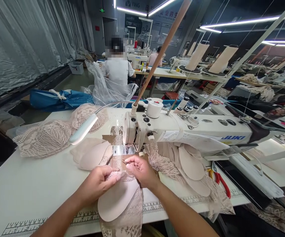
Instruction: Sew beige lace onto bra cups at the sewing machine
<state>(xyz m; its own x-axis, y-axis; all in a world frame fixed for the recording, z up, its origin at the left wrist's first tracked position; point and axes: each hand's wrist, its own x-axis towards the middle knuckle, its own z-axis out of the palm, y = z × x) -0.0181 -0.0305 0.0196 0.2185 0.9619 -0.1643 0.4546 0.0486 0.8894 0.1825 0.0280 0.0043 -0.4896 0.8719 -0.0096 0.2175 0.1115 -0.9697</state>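
Note:
My left hand is closed, thumb and fingers pinching the upper edge of a beige lace bra piece with a smooth oval cup. Its lace hangs over the table's front edge. My right hand is closed beside it, close to the same edge; a small dark tip shows at its fingertips, too small to name. Both hands are just in front of the needle area of a white JUKI sewing machine. Left of the needle lies another beige cup piece. More lace and cup pieces lie to the right.
Lace cups are heaped at the table's left, under a lamp on a bendable neck. Red-handled scissors lie at the right. A printed ruler runs along the front edge. Ahead, a person in white sits at another machine.

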